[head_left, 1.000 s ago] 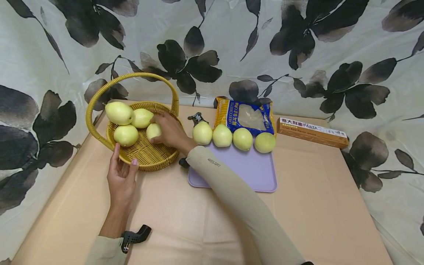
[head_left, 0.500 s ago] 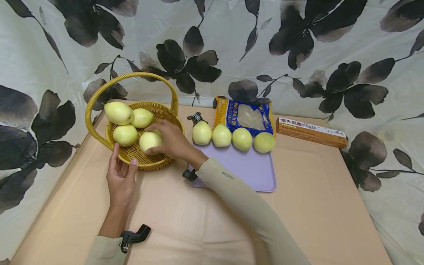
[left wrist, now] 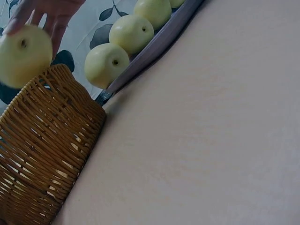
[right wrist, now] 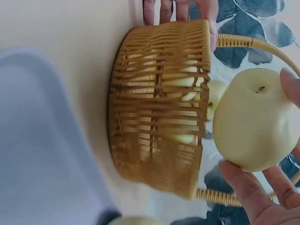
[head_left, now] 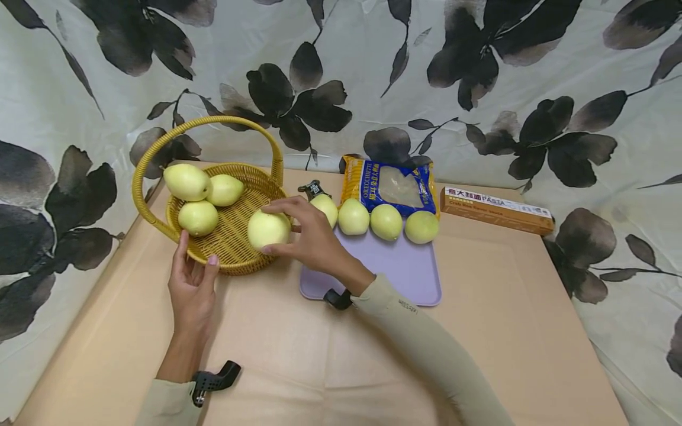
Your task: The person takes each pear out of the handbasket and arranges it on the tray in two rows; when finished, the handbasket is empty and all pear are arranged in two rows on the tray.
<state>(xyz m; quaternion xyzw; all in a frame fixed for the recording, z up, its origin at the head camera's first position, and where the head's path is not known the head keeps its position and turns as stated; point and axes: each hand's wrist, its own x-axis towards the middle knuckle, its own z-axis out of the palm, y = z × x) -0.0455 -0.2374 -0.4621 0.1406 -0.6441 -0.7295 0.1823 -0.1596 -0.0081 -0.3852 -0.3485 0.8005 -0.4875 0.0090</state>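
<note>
A pale yellow-green pear (head_left: 269, 230) is pinched between the thumb and fingers of my right hand (head_left: 319, 239), raised over the right side of the yellow wicker basket (head_left: 229, 269). In the right wrist view this held pear (right wrist: 255, 119) is beyond the basket's rim, its stem showing. Several other pears (head_left: 198, 218) lie together at the left inside the basket. My left hand (head_left: 193, 290) rests against the basket's near left side, with thumb and index finger spread. The left wrist view shows the basket's woven wall (left wrist: 47, 140) and the held pear (left wrist: 24, 56) above its rim.
A lilac tray (head_left: 383, 275) stands right of the basket, with several pears (head_left: 354, 217) in a row along its far edge. Behind them lies a blue-and-yellow pasta bag (head_left: 394, 183). A pasta box (head_left: 495, 210) is farther right; a small black packet (head_left: 314, 189) is beside the bag.
My right hand has lifted the pear from inside the basket and carried it right and nearer, over the rim. The left hand has stayed against the basket.
</note>
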